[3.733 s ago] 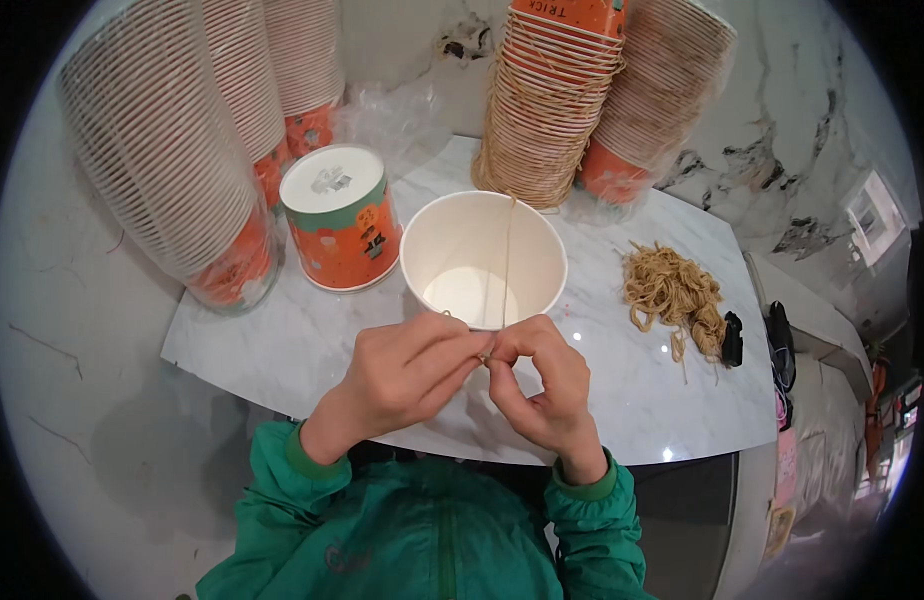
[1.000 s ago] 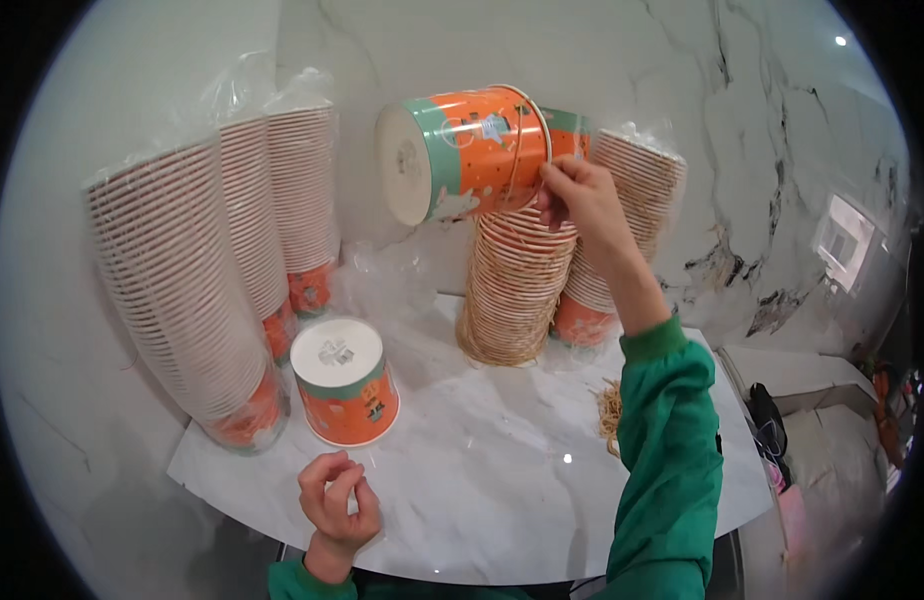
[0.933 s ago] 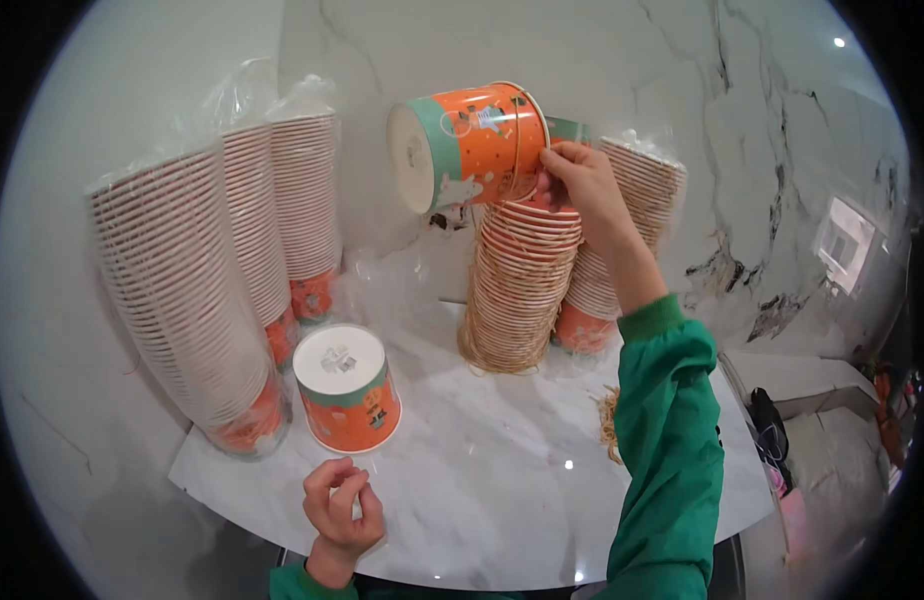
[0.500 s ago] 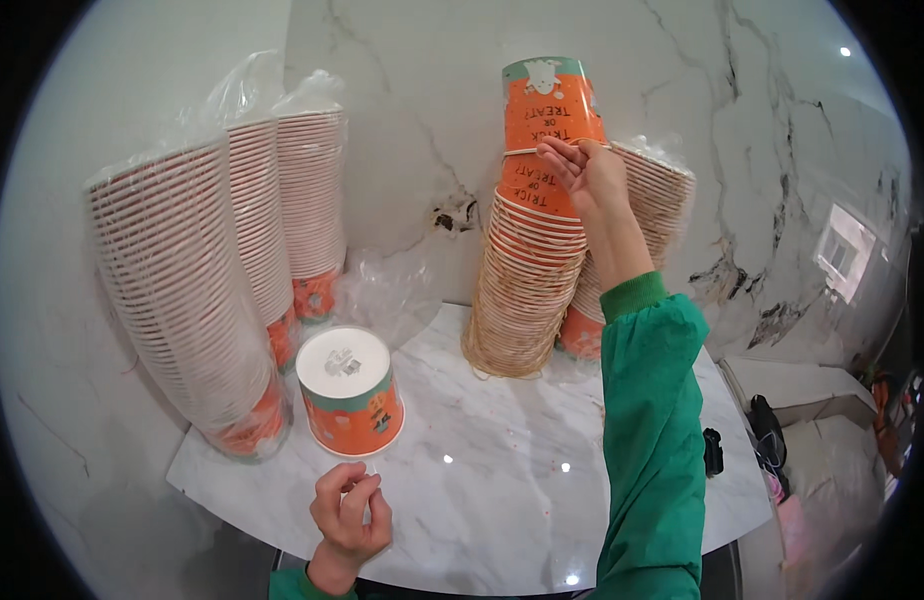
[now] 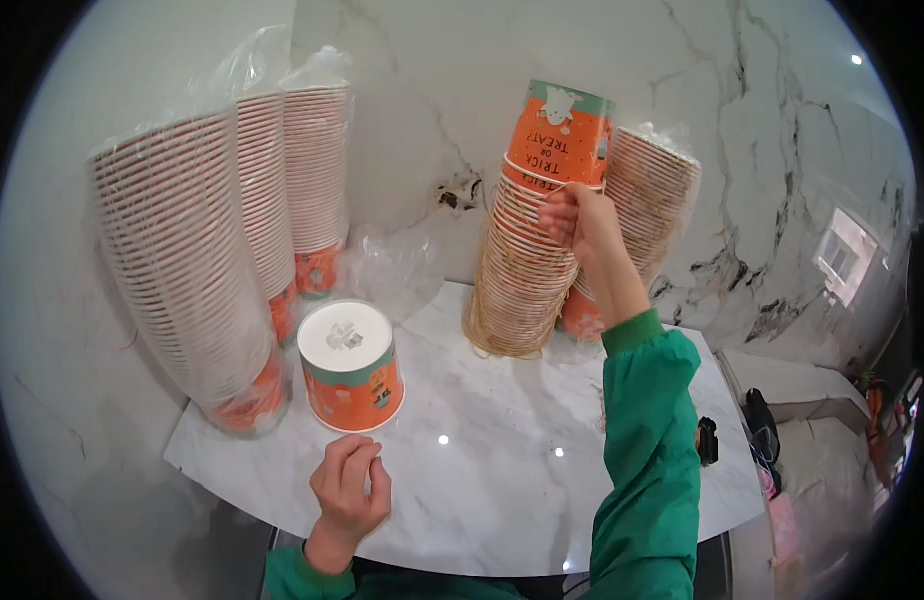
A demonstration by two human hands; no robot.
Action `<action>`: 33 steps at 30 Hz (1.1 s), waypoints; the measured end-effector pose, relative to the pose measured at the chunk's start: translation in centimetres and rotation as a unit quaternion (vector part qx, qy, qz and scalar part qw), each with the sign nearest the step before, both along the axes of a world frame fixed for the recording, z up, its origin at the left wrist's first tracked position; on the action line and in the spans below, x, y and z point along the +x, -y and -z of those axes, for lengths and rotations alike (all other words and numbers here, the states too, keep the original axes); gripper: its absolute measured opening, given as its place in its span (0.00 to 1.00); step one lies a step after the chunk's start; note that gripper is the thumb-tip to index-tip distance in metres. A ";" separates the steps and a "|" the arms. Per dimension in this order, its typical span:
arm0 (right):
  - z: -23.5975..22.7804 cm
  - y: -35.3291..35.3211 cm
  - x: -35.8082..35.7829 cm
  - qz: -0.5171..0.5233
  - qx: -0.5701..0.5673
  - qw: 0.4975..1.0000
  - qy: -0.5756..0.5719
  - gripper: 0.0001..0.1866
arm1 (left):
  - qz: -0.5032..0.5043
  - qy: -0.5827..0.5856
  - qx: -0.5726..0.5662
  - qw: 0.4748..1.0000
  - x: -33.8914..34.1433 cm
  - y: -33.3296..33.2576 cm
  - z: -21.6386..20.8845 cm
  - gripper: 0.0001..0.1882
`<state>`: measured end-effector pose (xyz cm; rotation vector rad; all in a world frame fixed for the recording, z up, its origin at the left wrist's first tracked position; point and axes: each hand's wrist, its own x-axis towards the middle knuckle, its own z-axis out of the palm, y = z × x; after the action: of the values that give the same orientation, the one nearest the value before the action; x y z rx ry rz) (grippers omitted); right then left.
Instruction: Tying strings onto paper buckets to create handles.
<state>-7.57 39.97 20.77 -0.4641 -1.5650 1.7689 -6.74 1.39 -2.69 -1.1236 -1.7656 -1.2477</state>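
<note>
A tall stack of nested, upside-down orange paper buckets (image 5: 527,255) leans slightly at the right of the table, with thin tan strands around many rims. Its uppermost orange and green bucket (image 5: 557,135) sits bottom up. At that bucket's white rim, my right hand (image 5: 574,215) is closed, the thumb and bent fingers pinching the edge. My left hand (image 5: 350,490) hovers near the front with curled fingers; what they hold, if anything, is hidden. Just beyond it, a single orange bucket (image 5: 354,395) stands upside down, its white base up.
Plastic-wrapped bucket stacks (image 5: 177,265) rise at the left, and another wrapped stack (image 5: 654,195) stands behind my right hand. Crumpled clear plastic (image 5: 390,268) lies by the wall. A small black object (image 5: 707,441) rests near the right edge of the marble table (image 5: 482,480).
The uppermost bucket has come down closer over the stack. My right hand has moved lower with it, its fingers now more curled. My left hand stays near the front, fingers slightly closer together.
</note>
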 end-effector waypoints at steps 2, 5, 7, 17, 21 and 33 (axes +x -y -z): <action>1.9 1.8 1.5 -0.011 0.047 0.996 0.072 0.16 | -0.003 0.008 -0.002 1.000 0.0 0.1 0.1 0.15; 5.5 4.7 4.6 -0.066 0.109 0.983 0.133 0.11 | -0.006 0.009 0.000 1.000 0.1 0.0 -0.1 0.15; 8.0 6.4 6.5 -0.109 0.165 0.970 0.144 0.11 | 0.000 0.018 0.008 1.000 0.0 0.0 0.0 0.16; 17.7 15.7 17.7 -0.145 0.532 0.797 0.245 0.10 | -0.100 -0.049 -0.068 0.991 -4.8 0.8 -5.9 0.15; 21.3 16.3 17.4 -0.160 0.365 0.882 0.252 0.09 | -0.085 -0.122 -0.193 0.970 -8.2 0.1 -8.3 0.13; 20.9 17.5 14.7 -0.235 -0.047 0.961 0.136 0.16 | 0.220 0.241 -0.075 0.942 -8.9 -2.2 -11.4 0.05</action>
<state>7.14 22.46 -0.16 -0.4170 -1.9064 2.2181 -15.66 3.58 8.72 -1.4488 -2.0579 -1.8021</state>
